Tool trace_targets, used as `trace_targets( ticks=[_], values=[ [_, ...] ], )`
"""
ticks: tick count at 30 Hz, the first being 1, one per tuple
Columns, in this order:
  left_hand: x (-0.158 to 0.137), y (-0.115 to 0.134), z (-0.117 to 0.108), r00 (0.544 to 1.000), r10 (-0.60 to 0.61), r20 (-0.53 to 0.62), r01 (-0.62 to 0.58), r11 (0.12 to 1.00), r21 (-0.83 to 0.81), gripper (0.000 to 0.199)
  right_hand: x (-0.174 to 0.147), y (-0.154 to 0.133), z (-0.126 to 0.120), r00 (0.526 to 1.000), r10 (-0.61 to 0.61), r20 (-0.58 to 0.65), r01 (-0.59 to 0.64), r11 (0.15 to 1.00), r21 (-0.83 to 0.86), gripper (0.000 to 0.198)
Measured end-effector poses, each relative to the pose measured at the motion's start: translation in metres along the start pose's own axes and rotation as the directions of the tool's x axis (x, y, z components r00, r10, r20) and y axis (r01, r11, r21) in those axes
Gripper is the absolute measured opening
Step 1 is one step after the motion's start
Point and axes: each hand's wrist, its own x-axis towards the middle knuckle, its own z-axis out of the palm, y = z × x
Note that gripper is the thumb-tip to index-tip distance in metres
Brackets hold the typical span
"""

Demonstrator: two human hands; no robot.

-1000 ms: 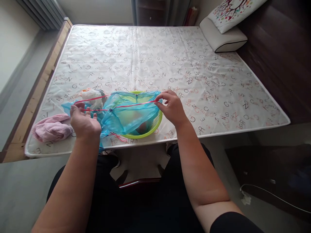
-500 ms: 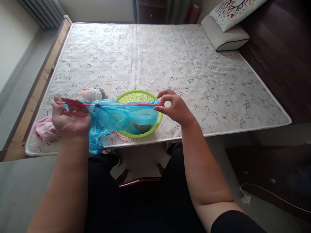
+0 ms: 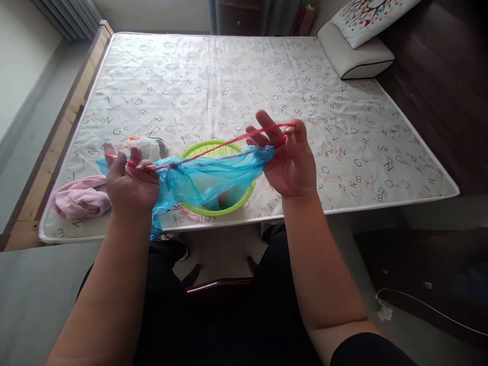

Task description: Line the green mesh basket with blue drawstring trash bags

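Observation:
A blue plastic drawstring bag [image 3: 208,175] is stretched between my hands, above and partly in front of the green basket [image 3: 206,148]. My left hand [image 3: 132,183], palm up, has its fingers curled on the left end of the red drawstring [image 3: 244,135]. Looped over the fingers of my right hand [image 3: 292,168] is the other end of that drawstring, and the bag's gathered edge touches this hand. Part of the bag hangs down beside my left wrist. Through the film something inside the basket shows dimly; I cannot make out what.
The basket stands near the front edge of a white mattress [image 3: 229,91] printed with letters. At the left lie a pink cloth [image 3: 80,198] and a crumpled white plastic bag [image 3: 147,148]. A cushion [image 3: 354,53] and a pillow [image 3: 368,18] sit at the back right.
My right hand has moved right and up, turning from a fingertip pinch to palm up with the drawstring looped over its fingers. My left hand has shifted right, uncovering more pink cloth.

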Motion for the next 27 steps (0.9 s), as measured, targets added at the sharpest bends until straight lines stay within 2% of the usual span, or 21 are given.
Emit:
trace_targets(
  ticks=[2,3,4,5,7,9,10,13,15,17,19,21,23,25,27],
  values=[
    [-0.01,0.0,0.013,0.993,0.113,-0.021,-0.111,0.992,0.066,0.056,-0.001,0.0,0.005,0.998,0.033,0.053,-0.033,0.999,-0.006,0.04],
    [-0.016,-0.001,0.021,0.983,0.181,-0.019,-0.178,0.977,0.115,0.064,-0.001,0.0,0.007,0.996,0.052,0.079,-0.051,0.999,-0.012,0.045],
    [-0.024,-0.001,0.029,0.971,0.238,0.032,-0.239,0.952,0.189,0.067,0.0,0.001,0.011,0.993,0.068,0.101,-0.066,0.998,-0.021,0.05],
    [-0.031,-0.002,0.037,0.954,0.286,0.091,-0.3,0.918,0.259,0.063,0.0,0.003,0.014,0.99,0.077,0.117,-0.074,0.997,-0.036,0.055],
    [-0.044,-0.004,0.048,0.92,0.342,0.191,-0.39,0.845,0.367,0.042,0.001,0.006,0.023,0.985,0.087,0.149,-0.077,0.995,-0.071,0.061],
    [-0.053,-0.008,0.053,0.898,0.302,0.319,-0.426,0.775,0.466,0.023,0.001,0.011,0.032,0.974,0.098,0.202,-0.077,0.991,-0.108,0.06],
    [-0.056,-0.011,0.054,0.888,0.24,0.392,-0.428,0.741,0.517,0.025,0.001,0.014,0.037,0.965,0.104,0.24,-0.076,0.99,-0.122,0.057],
    [-0.061,-0.021,0.055,0.826,0.053,0.561,-0.442,0.679,0.586,0.047,-0.001,0.023,0.05,0.932,0.098,0.348,-0.057,0.99,-0.126,0.038],
    [-0.062,-0.026,0.056,0.804,0.014,0.594,-0.436,0.694,0.573,0.06,-0.003,0.026,0.056,0.918,0.076,0.39,-0.025,0.99,-0.135,0.025],
    [-0.063,-0.03,0.056,0.797,0.003,0.604,-0.431,0.704,0.565,0.067,-0.004,0.027,0.059,0.908,0.071,0.413,0.003,0.984,-0.176,0.02],
    [-0.065,-0.03,0.057,0.796,-0.018,0.606,-0.438,0.674,0.595,0.064,-0.005,0.025,0.06,0.904,0.076,0.421,0.024,0.973,-0.229,0.018],
    [-0.068,-0.029,0.057,0.819,0.042,0.572,-0.465,0.634,0.618,0.043,-0.006,0.021,0.059,0.905,0.093,0.414,0.035,0.956,-0.292,0.014],
    [-0.069,-0.028,0.057,0.856,0.196,0.479,-0.484,0.631,0.606,0.023,-0.007,0.017,0.059,0.916,0.124,0.383,0.025,0.932,-0.362,0.009],
    [-0.068,-0.024,0.059,0.887,0.303,0.349,-0.455,0.705,0.544,0.025,-0.007,0.014,0.058,0.923,0.174,0.343,-0.004,0.896,-0.443,0.011],
    [-0.066,-0.015,0.063,0.933,0.247,0.261,-0.339,0.845,0.413,0.036,-0.008,0.014,0.056,0.923,0.207,0.324,0.004,0.837,-0.547,0.019]
  ],
)
